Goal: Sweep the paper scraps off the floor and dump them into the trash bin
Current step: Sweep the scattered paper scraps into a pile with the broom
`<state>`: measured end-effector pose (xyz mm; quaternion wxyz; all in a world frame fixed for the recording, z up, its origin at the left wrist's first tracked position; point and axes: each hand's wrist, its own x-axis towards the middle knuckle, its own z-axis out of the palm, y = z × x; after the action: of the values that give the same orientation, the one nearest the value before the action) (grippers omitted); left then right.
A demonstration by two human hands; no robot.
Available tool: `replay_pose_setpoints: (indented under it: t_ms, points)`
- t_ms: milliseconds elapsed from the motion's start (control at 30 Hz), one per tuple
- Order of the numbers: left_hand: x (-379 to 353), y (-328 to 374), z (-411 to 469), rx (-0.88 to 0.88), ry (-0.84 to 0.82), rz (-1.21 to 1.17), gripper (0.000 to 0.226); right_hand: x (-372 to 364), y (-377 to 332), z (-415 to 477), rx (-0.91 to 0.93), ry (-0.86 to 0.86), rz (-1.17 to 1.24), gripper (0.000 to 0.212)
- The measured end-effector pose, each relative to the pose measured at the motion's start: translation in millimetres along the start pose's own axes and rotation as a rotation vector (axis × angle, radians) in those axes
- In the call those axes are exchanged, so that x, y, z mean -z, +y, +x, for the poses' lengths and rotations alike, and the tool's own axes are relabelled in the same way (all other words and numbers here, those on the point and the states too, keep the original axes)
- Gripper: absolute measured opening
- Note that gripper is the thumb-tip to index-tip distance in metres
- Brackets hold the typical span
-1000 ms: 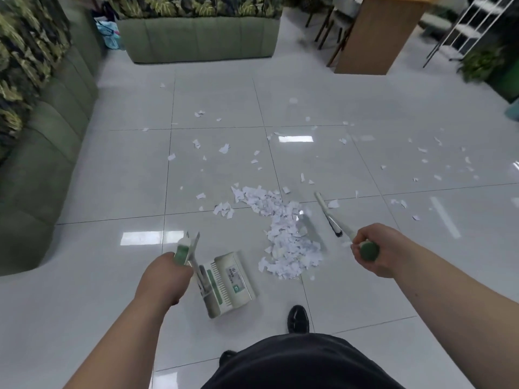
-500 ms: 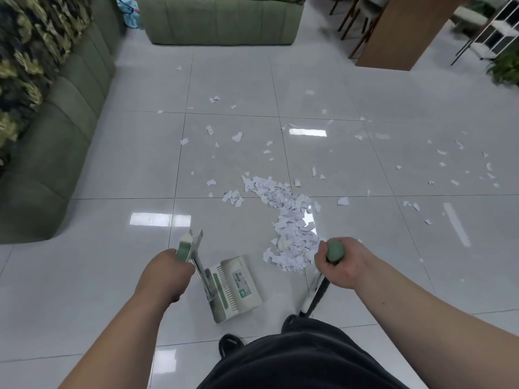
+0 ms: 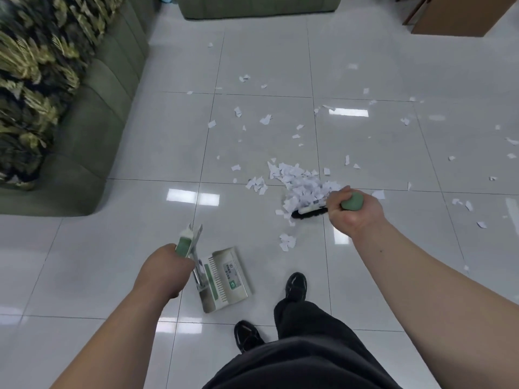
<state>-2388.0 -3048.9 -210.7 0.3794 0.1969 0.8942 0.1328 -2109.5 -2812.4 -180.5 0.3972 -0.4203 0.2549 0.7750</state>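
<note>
On the floor, scrap pile: white paper scraps heaped on the pale tiled floor, straddling a grout line near the middle of the view.
Loose scraps: single bits scattered farther out across the tiles toward the far and right sides; a small clump lies apart on the near side of the heap.
Broom: dark bristle head touching the near edge of the heap, its green handle end rising toward the camera.
Right hand: right hand closed in a fist around the green broom handle, just beside the heap.
Dustpan: white and green dustpan resting on the floor, well apart from the heap, no scraps visible in it.
Left hand: left hand wrapped tightly around the upright dustpan handle.
Feet: two black shoes on the tiles near the dustpan, dark trousers above.
Surroundings: green sofa with leaf-print cushions along the left side; a second green sofa at the far edge; a brown wooden desk at the far right corner.
Trash bin: not in view.
</note>
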Motion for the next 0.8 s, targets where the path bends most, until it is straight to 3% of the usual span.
replay_pose_setpoints:
  t_ms: [133,433,700,800]
  points:
    - [-3.4,31.2,8.7,0.045,0.013,0.027,0.007,-32.2,-38.0,27.4,-0.011,-0.012,0.021,0.012]
    - [-13.0,132.4,31.9,0.024,0.007,0.057,0.006,-93.2,-78.7,13.0,0.023,0.161,-0.341,0.011]
    - [-14.9,191.9,48.6,-0.032,-0.001,0.095,0.007,-94.6,-83.1,-18.6,0.037,0.318,-0.542,0.02]
    - [-10.1,204.9,55.4,-0.049,-0.001,0.087,0.007,-81.8,-85.5,-11.4,0.006,0.381,-0.578,0.012]
